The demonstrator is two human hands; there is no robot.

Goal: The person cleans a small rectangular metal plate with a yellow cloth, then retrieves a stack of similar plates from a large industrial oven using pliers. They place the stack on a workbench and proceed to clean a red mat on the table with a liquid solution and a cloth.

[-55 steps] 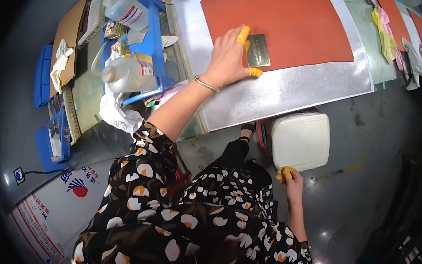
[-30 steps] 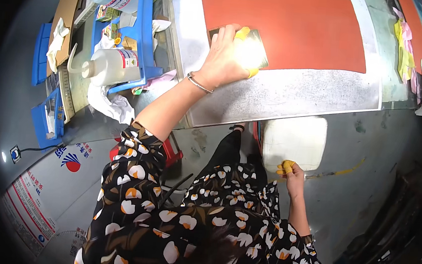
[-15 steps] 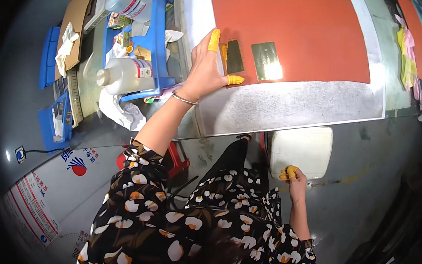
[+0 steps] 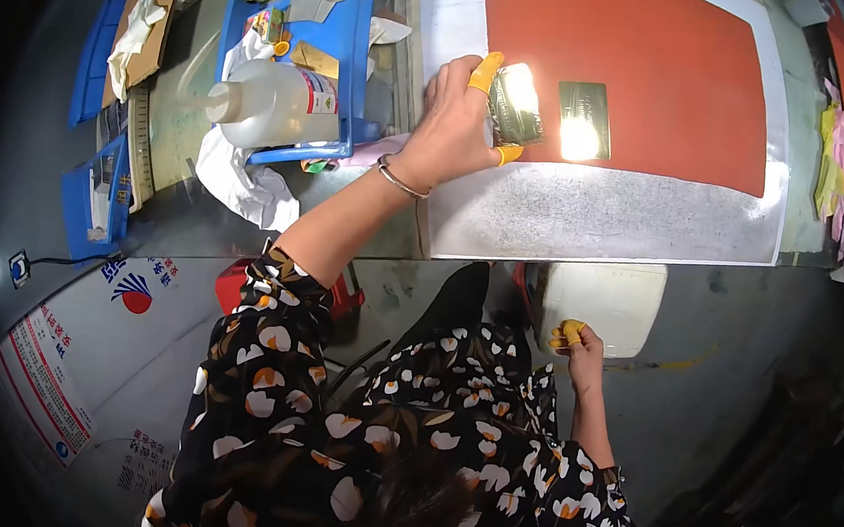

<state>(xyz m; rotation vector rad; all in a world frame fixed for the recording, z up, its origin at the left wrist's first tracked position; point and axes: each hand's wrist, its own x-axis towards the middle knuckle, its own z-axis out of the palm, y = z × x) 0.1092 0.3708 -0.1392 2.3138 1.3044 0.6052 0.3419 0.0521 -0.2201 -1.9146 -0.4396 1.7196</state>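
My left hand, with yellow finger cots on its thumb and index finger, grips a shiny dark rectangular plate by its edges. Strong glare covers the plate's upper part. Just right of it, a similar plate lies on the orange mat, its lower half bright with reflected light. Below the table edge, my right hand is held low in front of a whitish square seat. Its fingers, also in yellow cots, are curled together; whatever they may hold is hidden.
Left of the mat stands a blue rack with a white plastic bottle and small boxes. White crumpled cloth hangs near the table edge. At the far right lie yellow and pink cloths. A red stool is under the table.
My view has shifted, so the table things sit farther right. The plate in my left hand has tilted and now catches bright glare. My right hand stays low by the seat.
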